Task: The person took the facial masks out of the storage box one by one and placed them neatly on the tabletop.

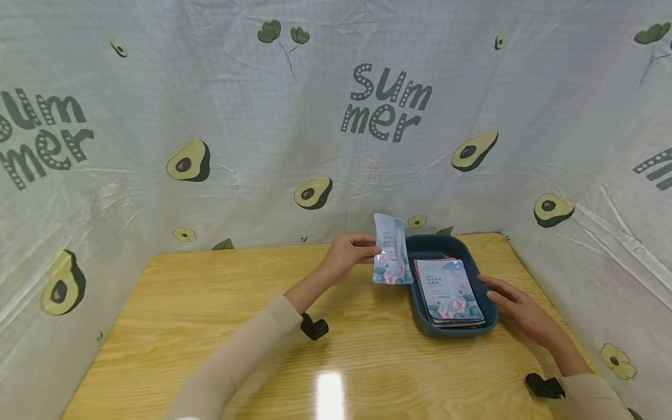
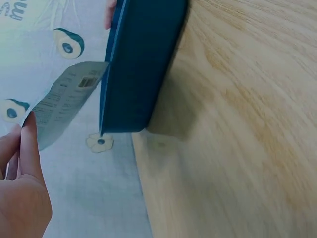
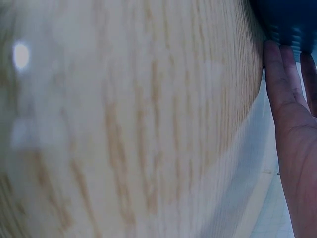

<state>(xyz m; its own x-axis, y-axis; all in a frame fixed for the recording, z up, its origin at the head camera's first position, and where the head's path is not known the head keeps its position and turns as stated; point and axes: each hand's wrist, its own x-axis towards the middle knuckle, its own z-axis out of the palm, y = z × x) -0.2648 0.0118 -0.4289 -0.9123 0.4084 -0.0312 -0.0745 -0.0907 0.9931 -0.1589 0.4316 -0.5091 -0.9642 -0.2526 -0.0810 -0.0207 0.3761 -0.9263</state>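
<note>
Probably light, bendy and slick, the packet [image 1: 392, 252] at ten o'clock of the box [image 1: 457, 332] was sensibly edge-pinched by the left hand [image 1: 347, 255]; the right hand [image 1: 518, 309], fingers extended, touched the box.

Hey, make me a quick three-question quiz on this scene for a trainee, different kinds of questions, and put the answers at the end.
1. Which hand holds the raised packet?
2. True or false: the blue tray holds no packets.
3. Multiple choice. Where are the fingertips of the right hand?
A) On the raised packet
B) At the side of the blue tray
C) On the left sleeve

Key:
1. The left hand.
2. False: stacked packets lie inside it.
3. B.
</note>
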